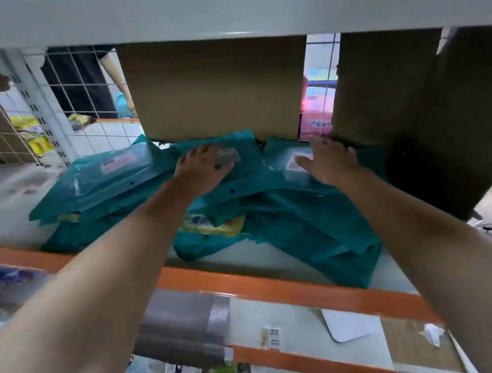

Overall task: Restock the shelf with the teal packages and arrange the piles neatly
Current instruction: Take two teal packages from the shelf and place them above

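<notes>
**Shelf (4, 204) with teal packages (307, 225)**

A cardboard box (215, 89) stands at the back; the untidy piles lie just in front of it. The left hand (201, 170) lies flat on the middle pile, the right hand (329, 162) on the right pile, fingers straight, gripping nothing

Labels on the teal packages (149, 181) are too blurred to read.

Left hand (202, 173): bare.
Right hand (330, 163): bare.
Left forearm (96, 302): bare all the way back from the fingers.
Right forearm (435, 238): likewise bare.
</notes>
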